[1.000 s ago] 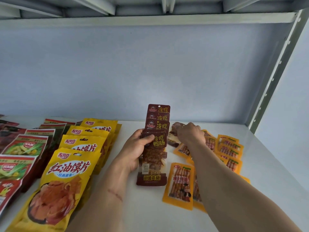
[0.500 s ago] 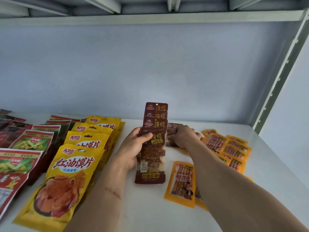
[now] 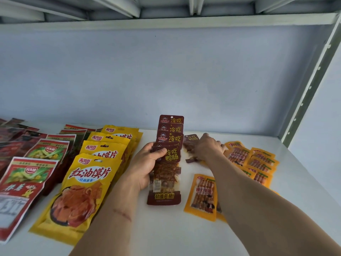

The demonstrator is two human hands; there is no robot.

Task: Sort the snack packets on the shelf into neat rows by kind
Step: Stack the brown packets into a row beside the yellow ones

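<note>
Five dark-red duck-intestine packets (image 3: 168, 145), fanned upright above the white shelf (image 3: 166, 233), are gripped by the left hand (image 3: 145, 167), thumb across the front. A sixth dark-red packet (image 3: 190, 145) lying behind is pinched by the right hand (image 3: 208, 147). Four yellow chip bags (image 3: 83, 185) are rowed at left; orange sausage packets (image 3: 203, 195) are scattered at right.

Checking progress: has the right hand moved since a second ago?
Yes. The right hand shifted left off the orange packets toward the brown packet behind the held stack.
</note>
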